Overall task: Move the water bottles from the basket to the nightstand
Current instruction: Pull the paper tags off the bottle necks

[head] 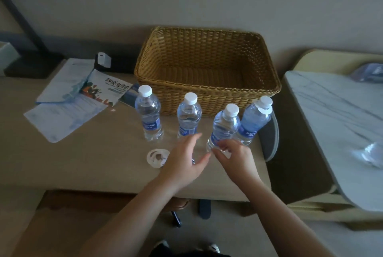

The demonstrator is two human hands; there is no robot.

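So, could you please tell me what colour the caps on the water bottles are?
White, on all four water bottles; the head view shows them clearly.

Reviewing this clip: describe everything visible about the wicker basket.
The wicker basket is a rectangular, open-topped tray woven from tan, cane-like strands, with a braided rim and walls that flare outward. It sits upright at the back of the beige tabletop, against the wall. Its visible interior looks empty. Four water bottles stand in a row just in front of it; neither hand touches it. A brochure lies to its left.
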